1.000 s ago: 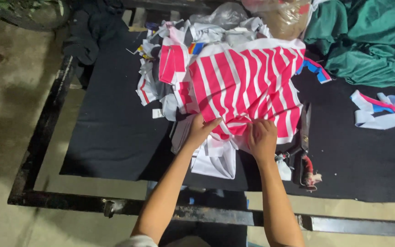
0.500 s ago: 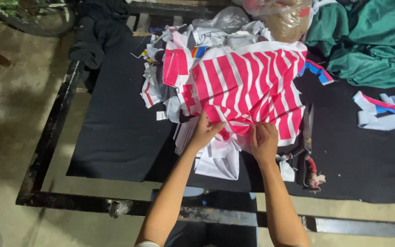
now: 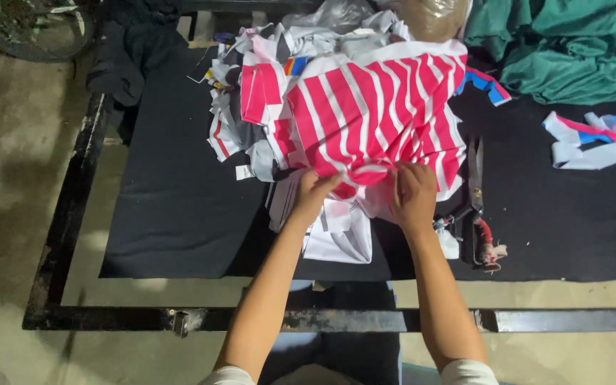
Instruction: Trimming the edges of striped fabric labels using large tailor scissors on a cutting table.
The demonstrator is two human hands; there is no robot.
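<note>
Pink-striped fabric (image 3: 376,110) pinched by left hand (image 3: 313,194), right hand (image 3: 413,196).

Both hands pinch the near edge of a pink-and-white striped cloth (image 3: 376,114): the left hand (image 3: 313,194) and the right hand (image 3: 413,196) side by side. Scissors (image 3: 478,207) lie just right of the right hand on the black table cover (image 3: 180,207); green fabric (image 3: 565,50) is piled beyond.

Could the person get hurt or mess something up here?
Maybe. The scissors lie right beside the right hand, so a sideways reach might catch the blades. Both hands pinch the striped cloth at its near edge; the left hand might also pull loose scraps from the pile, or drag the white piece underneath out of place.
</note>
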